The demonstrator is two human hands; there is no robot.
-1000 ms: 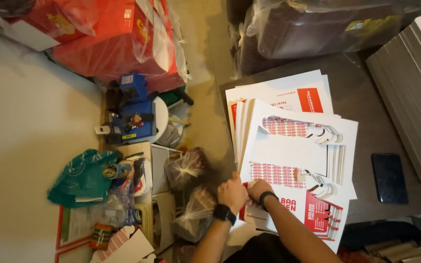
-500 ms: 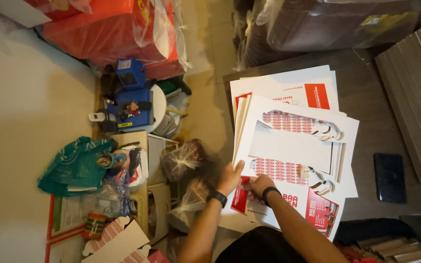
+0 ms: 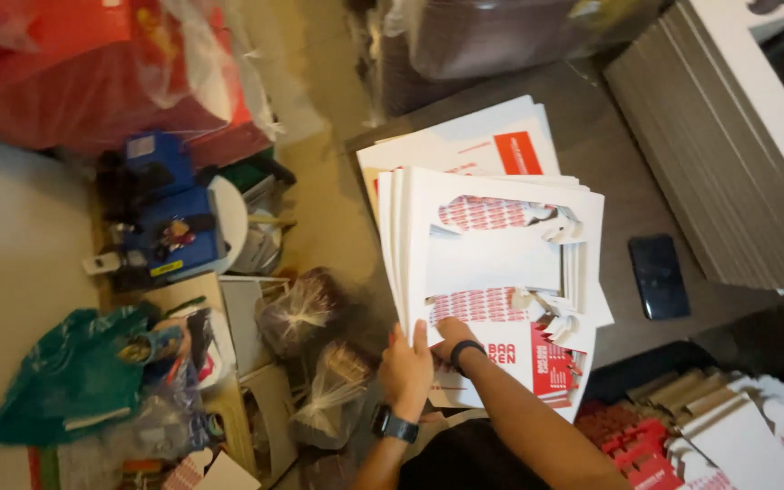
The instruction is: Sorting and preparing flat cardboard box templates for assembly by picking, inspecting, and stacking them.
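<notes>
Left hand point(image 3: 407, 366) gripped the near-left edge of the stack of flat white-and-red die-cut cardboard sheets point(image 3: 501, 263), fingers curled over it; right hand point(image 3: 454, 334) pressed flat on top, fingers loose.

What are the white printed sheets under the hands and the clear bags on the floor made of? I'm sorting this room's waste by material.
The white printed sheets look like die-cut cardboard with a matte white face: stiff, flat, stacked edges, cut-out windows. Both the left hand and the right hand rest on their near edge. The clear bags look like thin glossy plastic film: see-through, crinkled, bunched at the neck.
</notes>
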